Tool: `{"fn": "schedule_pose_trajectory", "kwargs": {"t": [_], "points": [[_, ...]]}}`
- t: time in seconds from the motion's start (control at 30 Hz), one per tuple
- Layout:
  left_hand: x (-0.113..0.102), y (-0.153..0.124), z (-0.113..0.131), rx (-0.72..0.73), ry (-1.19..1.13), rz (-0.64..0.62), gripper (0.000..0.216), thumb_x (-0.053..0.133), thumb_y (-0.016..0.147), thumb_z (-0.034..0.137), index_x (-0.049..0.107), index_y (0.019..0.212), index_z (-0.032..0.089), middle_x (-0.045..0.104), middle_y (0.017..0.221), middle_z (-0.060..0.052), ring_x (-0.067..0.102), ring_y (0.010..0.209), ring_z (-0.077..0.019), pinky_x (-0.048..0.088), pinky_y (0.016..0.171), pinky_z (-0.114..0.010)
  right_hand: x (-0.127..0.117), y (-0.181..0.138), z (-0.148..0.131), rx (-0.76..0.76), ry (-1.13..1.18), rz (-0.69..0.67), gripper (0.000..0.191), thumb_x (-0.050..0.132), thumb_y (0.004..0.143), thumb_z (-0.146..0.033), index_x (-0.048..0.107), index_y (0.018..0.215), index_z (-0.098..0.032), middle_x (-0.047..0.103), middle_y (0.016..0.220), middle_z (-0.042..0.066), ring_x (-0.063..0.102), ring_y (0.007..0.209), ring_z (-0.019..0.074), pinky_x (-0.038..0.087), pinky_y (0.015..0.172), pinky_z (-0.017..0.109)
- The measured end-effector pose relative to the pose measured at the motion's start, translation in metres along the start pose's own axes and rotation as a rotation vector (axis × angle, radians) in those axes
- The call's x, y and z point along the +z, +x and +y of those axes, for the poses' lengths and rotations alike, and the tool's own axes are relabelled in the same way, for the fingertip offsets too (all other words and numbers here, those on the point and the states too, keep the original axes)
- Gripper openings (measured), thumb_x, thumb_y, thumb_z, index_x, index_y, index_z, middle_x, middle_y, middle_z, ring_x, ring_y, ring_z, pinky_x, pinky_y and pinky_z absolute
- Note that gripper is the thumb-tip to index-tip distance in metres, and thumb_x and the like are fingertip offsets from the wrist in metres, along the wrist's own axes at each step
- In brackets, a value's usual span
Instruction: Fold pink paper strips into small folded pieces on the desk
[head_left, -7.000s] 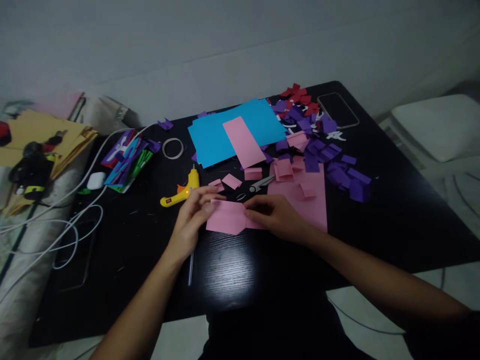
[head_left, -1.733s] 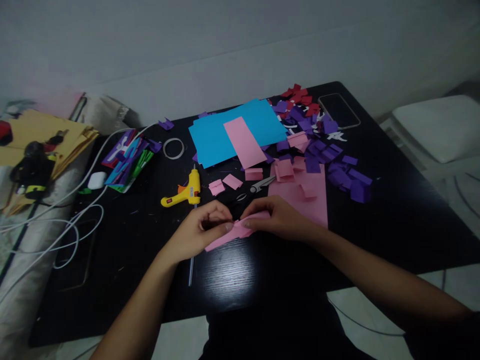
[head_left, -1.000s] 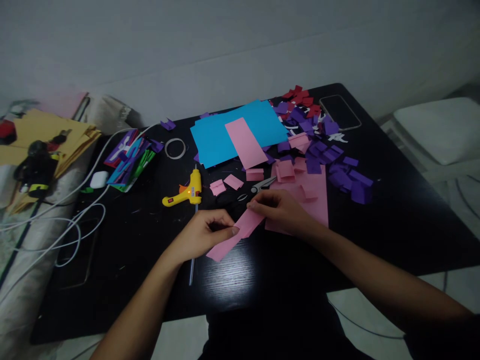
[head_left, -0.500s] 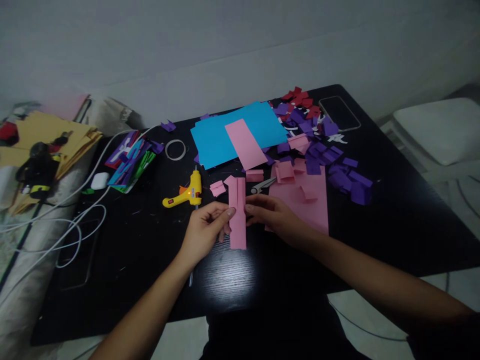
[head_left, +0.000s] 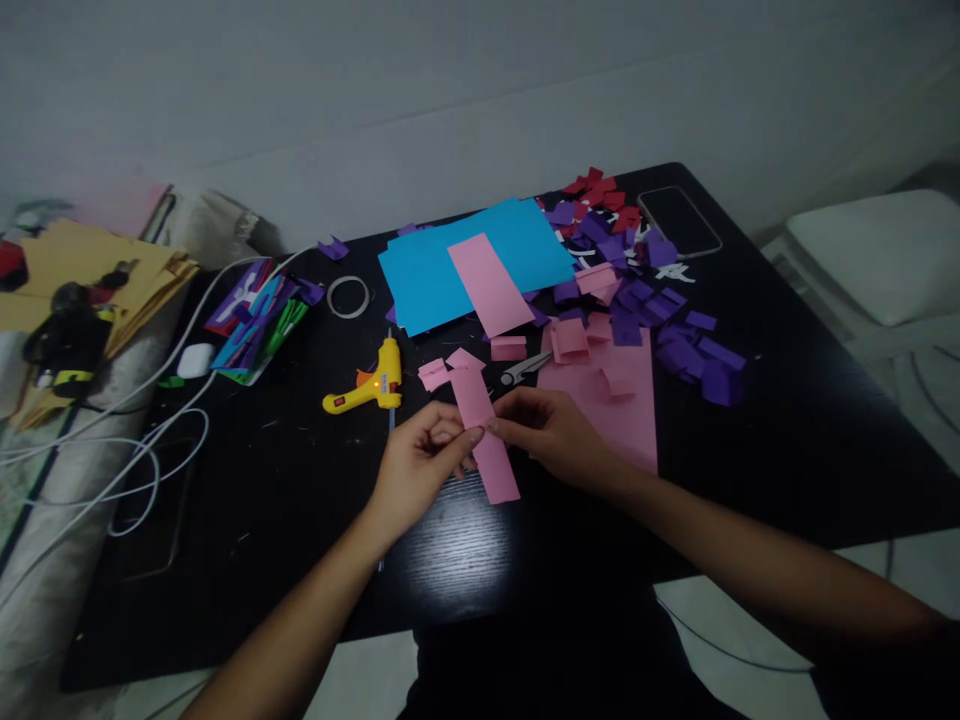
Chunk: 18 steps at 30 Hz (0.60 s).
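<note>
Between my two hands is a strip of pink paper (head_left: 498, 474), held just above the black table and tilted with its top to the left. My left hand (head_left: 424, 452) pinches its left edge, thumb on top. From the right side, my right hand (head_left: 547, 430) grips the same strip near its middle, thumb tip close to the left thumb. Small folded pink pieces (head_left: 433, 375) lie just beyond the strip. Scissors (head_left: 525, 369) rest behind my right hand, beside a larger pink sheet (head_left: 634, 430). A yellow glue gun (head_left: 367, 385) lies left of my left hand.
Blue sheets (head_left: 420, 285) with a pink rectangle (head_left: 491, 285) on them lie at the back. Purple cut pieces (head_left: 720, 370), red scraps (head_left: 600, 190) and a phone (head_left: 679, 222) sit at the right. A tape roll (head_left: 349, 297) and white cables (head_left: 157, 450) are on the left.
The pink strip has turned, its lower end swinging right, and a smooth face now shows instead of the folded flap. My right hand has moved slightly left onto it.
</note>
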<state>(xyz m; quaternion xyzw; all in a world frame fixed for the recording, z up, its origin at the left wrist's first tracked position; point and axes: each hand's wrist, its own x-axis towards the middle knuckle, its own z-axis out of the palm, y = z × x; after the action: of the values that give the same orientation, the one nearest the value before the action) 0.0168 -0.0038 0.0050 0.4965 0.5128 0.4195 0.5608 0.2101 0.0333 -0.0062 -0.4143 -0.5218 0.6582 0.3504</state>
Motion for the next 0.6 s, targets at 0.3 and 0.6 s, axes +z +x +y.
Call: {"fn": "schedule_pose_trajectory", "kwargs": {"t": [0.3, 0.6], "points": [[-0.0007, -0.0005, -0.0007, 0.094, -0.056, -0.024, 0.012, 0.071, 0.094, 0.025, 0.065, 0.099, 0.017, 0.068, 0.064, 0.002, 0.066, 0.053, -0.0107, 0.055, 0.050, -0.020, 0.0005, -0.0008, -0.0014, -0.072, 0.079, -0.017, 0.020, 0.080, 0.084, -0.037, 0.072, 0.091, -0.020, 0.073, 0.086, 0.002, 0.068, 0.077, 0.0155, 0.056, 0.071, 0.029], [-0.0044, -0.0005, 0.0040, 0.236, -0.025, -0.066, 0.010, 0.062, 0.096, 0.012, 0.070, 0.096, 0.018, 0.066, 0.063, 0.004, 0.066, 0.052, -0.0095, 0.053, 0.050, -0.018, -0.0041, -0.0024, -0.0046, -0.095, 0.102, -0.054, 0.009, 0.075, 0.087, -0.027, 0.081, 0.093, -0.024, 0.079, 0.093, 0.002, 0.074, 0.087, 0.0177, 0.059, 0.081, 0.033]]}}
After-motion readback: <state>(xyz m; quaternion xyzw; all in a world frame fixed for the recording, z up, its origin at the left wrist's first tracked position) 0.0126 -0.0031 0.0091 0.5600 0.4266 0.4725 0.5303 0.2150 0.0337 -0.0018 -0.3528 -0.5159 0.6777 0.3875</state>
